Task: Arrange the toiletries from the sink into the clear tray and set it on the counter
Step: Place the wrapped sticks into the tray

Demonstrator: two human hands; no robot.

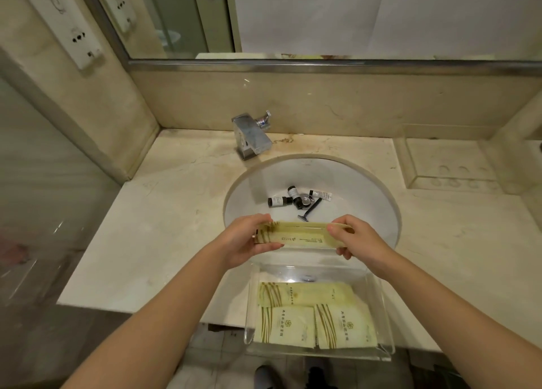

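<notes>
A long pale-yellow packet is held level over the front of the sink. My left hand grips its left end and my right hand its right end. Just below, the clear tray rests across the sink's front edge, overhanging the counter, with three yellow packets flat inside. Three small dark bottles and a black razor lie at the bottom of the sink.
A chrome faucet stands behind the sink. The beige marble counter stretches left and right. Another clear tray sits at the back right. A mirror and a wall socket plate are above.
</notes>
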